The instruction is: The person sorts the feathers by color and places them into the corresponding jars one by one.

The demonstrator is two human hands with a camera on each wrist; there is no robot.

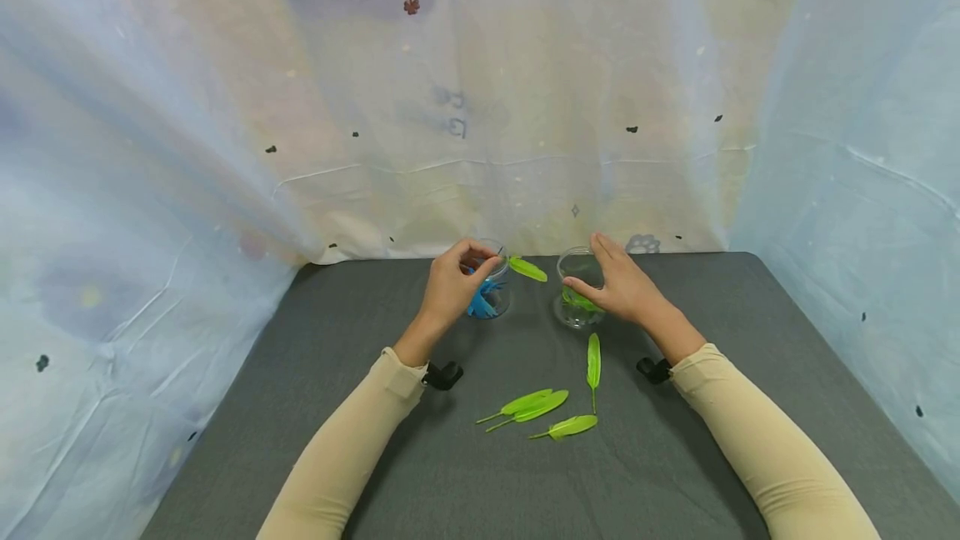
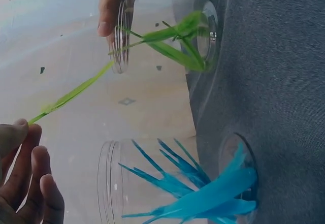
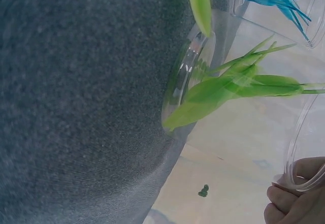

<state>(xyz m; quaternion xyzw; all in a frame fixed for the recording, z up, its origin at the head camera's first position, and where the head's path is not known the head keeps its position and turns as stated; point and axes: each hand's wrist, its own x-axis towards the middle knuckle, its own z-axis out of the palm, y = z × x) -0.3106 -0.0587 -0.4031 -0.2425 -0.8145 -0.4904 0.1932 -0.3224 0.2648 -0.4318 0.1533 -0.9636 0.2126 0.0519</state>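
Between thumb and fingertips my left hand [image 1: 452,283] pinches the quill of a green feather [image 1: 528,268]. In the left wrist view this feather [image 2: 73,96] slants toward the mouth of a clear jar, its tip close to the rim [image 2: 121,51]. My right hand [image 1: 624,283] holds that jar [image 1: 576,322] near its rim, thumb in front and fingers behind. Several green feathers [image 3: 238,86] stand inside it. Beside my left hand stands another clear jar [image 1: 501,307] with several blue feathers [image 2: 213,196], partly hidden by the hand in the head view.
On the grey cloth-covered table [image 1: 420,473], several loose green feathers lie nearer me: one upright in view [image 1: 594,361], one low [image 1: 573,426], and a pair [image 1: 542,405] at their left. A patterned curtain [image 1: 510,107] hangs behind the table's far edge.
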